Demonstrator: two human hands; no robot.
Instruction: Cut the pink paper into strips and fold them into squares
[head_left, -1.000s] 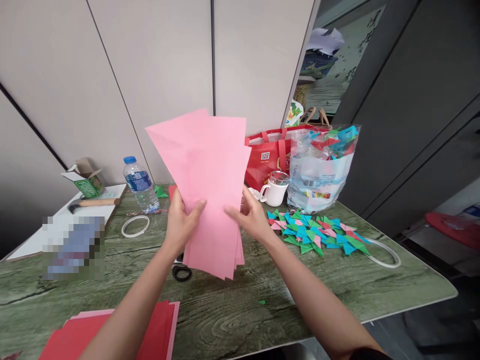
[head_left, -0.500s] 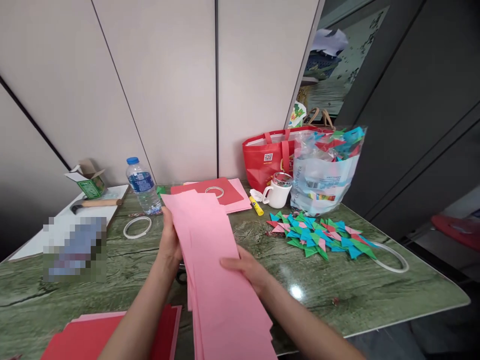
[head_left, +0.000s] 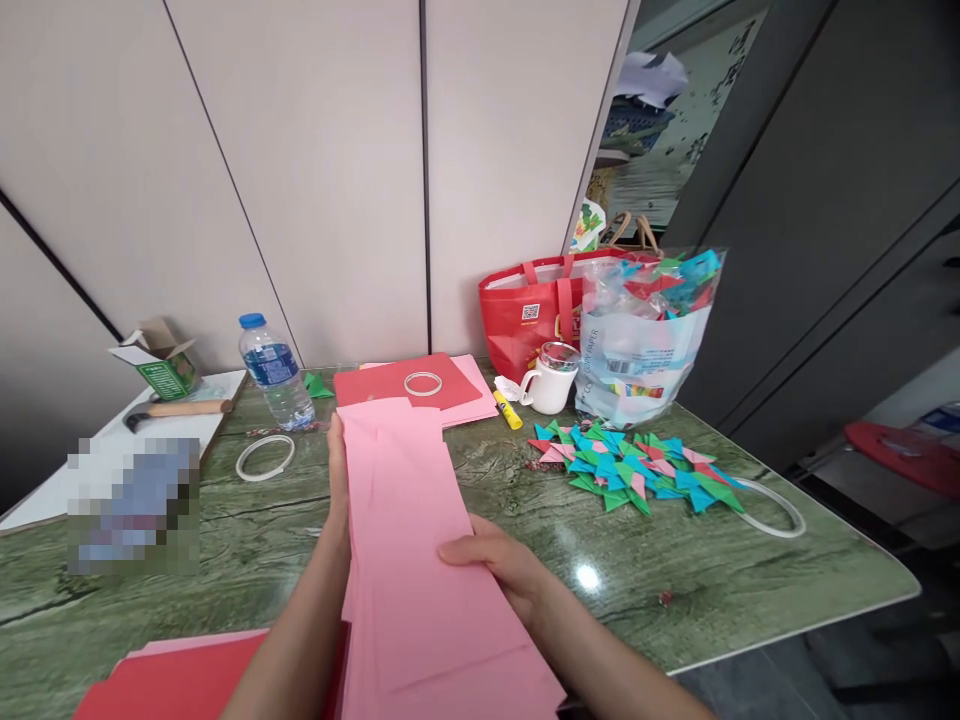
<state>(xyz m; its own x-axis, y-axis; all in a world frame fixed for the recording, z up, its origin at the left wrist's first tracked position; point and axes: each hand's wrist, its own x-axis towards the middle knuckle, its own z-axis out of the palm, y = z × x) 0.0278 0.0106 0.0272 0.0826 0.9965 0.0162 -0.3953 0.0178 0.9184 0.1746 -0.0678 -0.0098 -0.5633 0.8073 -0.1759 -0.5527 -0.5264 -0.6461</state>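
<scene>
The pink paper stack (head_left: 405,540) is a fanned sheaf of long sheets. It lies low and nearly flat over the counter (head_left: 675,590), with its far end toward the wall and its near end running out of the bottom of the view. Both hands are closed on it. The left hand (head_left: 337,475) grips the left edge about halfway up, with most of its fingers hidden behind the sheets. The right hand (head_left: 499,562) holds the right edge nearer the body, its thumb pressed across the top sheet and its other fingers out of sight beneath.

Under the left forearm, at the near edge of the counter, lie red sheets (head_left: 180,680). Just past the far end of the stack is another pile of red and pink paper (head_left: 375,385) with a white ring (head_left: 422,383) on it. A yellow glue stick (head_left: 508,410) and a white mug (head_left: 550,385) are beside it.

To the right, folded paper pieces (head_left: 637,465) in blue, green and pink are heaped in front of a clear plastic bag (head_left: 645,340) and a red bag (head_left: 529,315). To the left stand a water bottle (head_left: 274,370) and a small box (head_left: 157,360), with a hammer (head_left: 176,408) lying near them.
</scene>
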